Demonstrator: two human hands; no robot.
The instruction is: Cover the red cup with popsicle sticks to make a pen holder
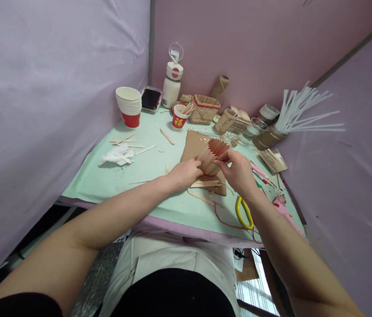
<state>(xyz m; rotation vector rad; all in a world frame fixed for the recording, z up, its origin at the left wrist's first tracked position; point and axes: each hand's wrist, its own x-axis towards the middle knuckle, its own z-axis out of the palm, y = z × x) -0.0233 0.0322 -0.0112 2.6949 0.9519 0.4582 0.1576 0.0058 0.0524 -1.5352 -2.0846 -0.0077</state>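
Note:
A small container built of upright wooden craft sticks [208, 159] with a jagged pointed rim stands tilted over a brown cardboard sheet [190, 143]. My left hand [187, 172] is closed on its left side, near the base. At its right side my right hand [237, 169] pinches close to the wall; whether red cord is between the fingertips is too small to tell. Red cord [230, 225] shows round the container's lower part and also trails over the table's front. Loose craft sticks [205, 184] lie on the cardboard just below the container.
Yellow-handled scissors [244, 213] and a pink glue gun [285, 211] lie at the right. Stacked paper cups [129, 105], a white bottle [171, 86], a red cup of sticks [179, 118] and a finished-looking stick basket [204, 111] stand behind. Crumpled tissue [118, 155] lies left.

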